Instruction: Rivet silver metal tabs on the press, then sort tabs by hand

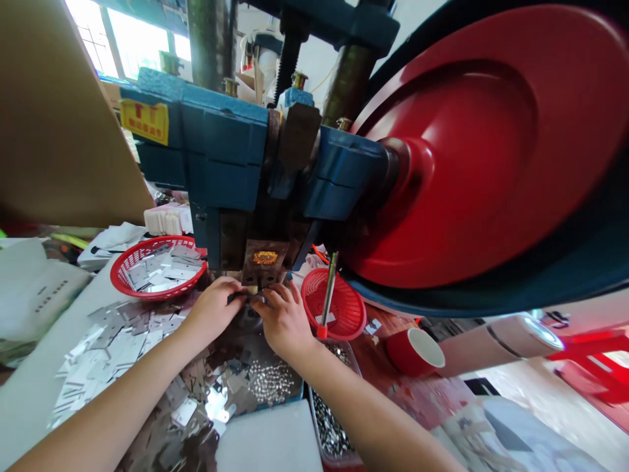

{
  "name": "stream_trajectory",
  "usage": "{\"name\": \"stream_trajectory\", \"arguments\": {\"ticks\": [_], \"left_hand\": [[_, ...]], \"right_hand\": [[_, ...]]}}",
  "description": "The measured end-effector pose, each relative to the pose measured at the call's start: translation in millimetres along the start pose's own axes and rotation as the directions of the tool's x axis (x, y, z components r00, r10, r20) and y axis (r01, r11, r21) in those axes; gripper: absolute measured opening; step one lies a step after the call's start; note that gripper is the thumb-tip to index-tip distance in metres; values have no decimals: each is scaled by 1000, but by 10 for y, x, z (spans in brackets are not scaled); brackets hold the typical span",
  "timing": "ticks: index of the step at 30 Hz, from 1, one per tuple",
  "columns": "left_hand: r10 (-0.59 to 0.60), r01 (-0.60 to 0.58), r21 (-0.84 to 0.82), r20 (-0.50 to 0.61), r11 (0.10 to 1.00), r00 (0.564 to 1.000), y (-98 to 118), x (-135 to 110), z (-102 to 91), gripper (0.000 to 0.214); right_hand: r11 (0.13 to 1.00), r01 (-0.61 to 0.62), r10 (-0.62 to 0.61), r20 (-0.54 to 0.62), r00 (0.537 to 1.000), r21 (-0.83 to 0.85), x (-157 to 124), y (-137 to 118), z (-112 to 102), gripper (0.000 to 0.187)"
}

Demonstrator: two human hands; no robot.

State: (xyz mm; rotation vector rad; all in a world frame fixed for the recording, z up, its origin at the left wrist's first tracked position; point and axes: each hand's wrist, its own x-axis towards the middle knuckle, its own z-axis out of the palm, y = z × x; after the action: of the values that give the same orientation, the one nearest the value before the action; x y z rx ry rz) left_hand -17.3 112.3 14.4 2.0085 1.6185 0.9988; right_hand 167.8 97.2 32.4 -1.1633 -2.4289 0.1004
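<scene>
Both hands meet at the die under the ram (265, 259) of a blue press (221, 154). My left hand (219, 305) reaches in from the left, thumb and forefinger pinched together at the die's edge. On the other side my right hand (285, 321) has its fingers curled in at the same spot. Whatever small part they hold is mostly hidden by the fingers and the tool. Below them, a pile of small shiny metal pieces (270, 380) lies on the press bed. Flat metal plates (115, 347) are heaped to the left of my left forearm.
A red basket (122, 285) of metal plates stands at left, another red basket (354, 328) right of the die. A metal lever (328, 295) rises beside it. The big red flywheel (491, 164) fills the upper right. A bin of small parts (329, 426) sits under my right forearm.
</scene>
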Motion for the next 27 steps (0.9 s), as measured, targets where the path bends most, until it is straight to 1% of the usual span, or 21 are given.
{"name": "stream_trajectory", "arguments": {"ticks": [3,5,6,7,8,9,10,11,12,13,14,15,17,19,21,22,23,24,25,26,27], "left_hand": [[1,-1,-10,-2,1000,1000,5,20,12,22],[-6,5,-10,-18,1000,1000,17,22,-18,22],[-16,16,-8,-31,1000,999,22,14,-48,22],[-29,29,-6,-47,1000,998,24,-2,-87,23],[-46,45,-5,-59,999,997,21,-26,-133,24],[-65,65,-6,-62,998,996,15,-59,-184,25],[-85,84,-9,-59,996,995,6,-99,-238,26],[-106,105,-16,-49,994,993,-6,-146,-292,28],[-129,129,-23,-35,991,991,-20,-197,-343,29],[-152,151,-27,-18,988,988,-33,-251,-392,30],[-170,170,-31,-5,985,985,-44,-306,-437,31],[-184,184,-33,-2,982,983,-55,-361,-479,32],[-204,204,-21,-15,979,979,-73,-471,-562,33],[-214,214,6,-49,977,976,-95,-578,-650,34],[-223,227,43,-84,973,971,-126,-680,-743,35],[-225,232,60,-98,971,969,-144,-728,-786,36],[-226,235,75,-110,969,968,-163,-772,-822,36],[-224,235,88,-117,968,968,-179,-812,-847,36],[-214,226,102,-115,969,970,-192,-846,-858,36],[-200,211,114,-103,971,974,-201,-875,-855,35],[-181,190,127,-81,973,980,-204,-898,-837,34]], "right_hand": [[996,-32,33,-16,999,80,60,2,-7,36],[980,-46,61,-72,996,194,36,46,-5,35],[962,-63,96,-112,989,265,-9,80,-6,34],[931,-100,161,-151,975,350,-80,119,-12,32],[881,-155,256,-173,951,448,-173,158,-24,30],[807,-223,367,-167,915,547,-283,195,-45,29],[708,-292,485,-141,863,643,-402,225,-73,30],[610,-340,565,-92,820,716,-521,245,-108,34],[536,-359,623,-71,779,764,-629,254,-144,39],[492,-354,649,-64,758,795,-720,252,-178,43],[479,-342,651,-66,756,808,-788,241,-204,46],[488,-328,642,-78,763,809,-833,225,-220,48],[528,-317,620,-102,778,788,-868,193,-212,47],[543,-327,638,-127,760,774,-862,187,-164,49],[502,-321,668,-124,733,803,-836,216,-97,55],[473,-322,676,-103,730,820,-810,238,-63,57],[453,-331,673,-74,736,828,-768,259,-31,57],[452,-348,660,-46,750,822,-704,274,0,56],[479,-367,640,-32,767,797,-617,280,31,53],[535,-388,606,-22,795,751,-506,274,61,48],[610,-384,562,-38,826,693,-378,255,90,44]]}}
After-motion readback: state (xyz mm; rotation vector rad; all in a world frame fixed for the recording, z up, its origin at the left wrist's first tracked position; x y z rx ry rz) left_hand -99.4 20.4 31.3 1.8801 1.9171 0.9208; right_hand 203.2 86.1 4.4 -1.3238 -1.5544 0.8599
